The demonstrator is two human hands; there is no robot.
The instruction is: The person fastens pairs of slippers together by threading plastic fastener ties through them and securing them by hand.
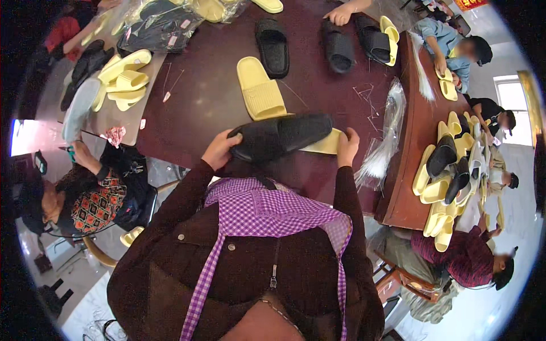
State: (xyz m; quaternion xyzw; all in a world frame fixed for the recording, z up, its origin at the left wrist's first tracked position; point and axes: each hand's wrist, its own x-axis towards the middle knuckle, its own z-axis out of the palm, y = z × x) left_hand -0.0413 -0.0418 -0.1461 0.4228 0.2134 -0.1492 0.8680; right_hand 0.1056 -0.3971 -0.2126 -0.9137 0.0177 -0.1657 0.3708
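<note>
My left hand (223, 149) is closed on one end of a black slide slipper (278, 136), thumb on top, just above the near table edge. Partly hidden beneath that slipper is a pale yellow slipper (324, 144); my right hand (347, 148) grips its right end between thumb and fingers. Just beyond, another yellow slipper (260, 94) lies on the dark red table (199, 108), its near end close to the black one. Farther back rests a second black slipper (273, 48).
Across the table a co-worker's hand (340, 14) touches a black slipper (339, 50). Bundled clear plastic strands (387, 133) lie at right, near thin loose ties (369, 108). Slippers pile on the right-hand table (406, 182) and at left (128, 79). Several people sit around.
</note>
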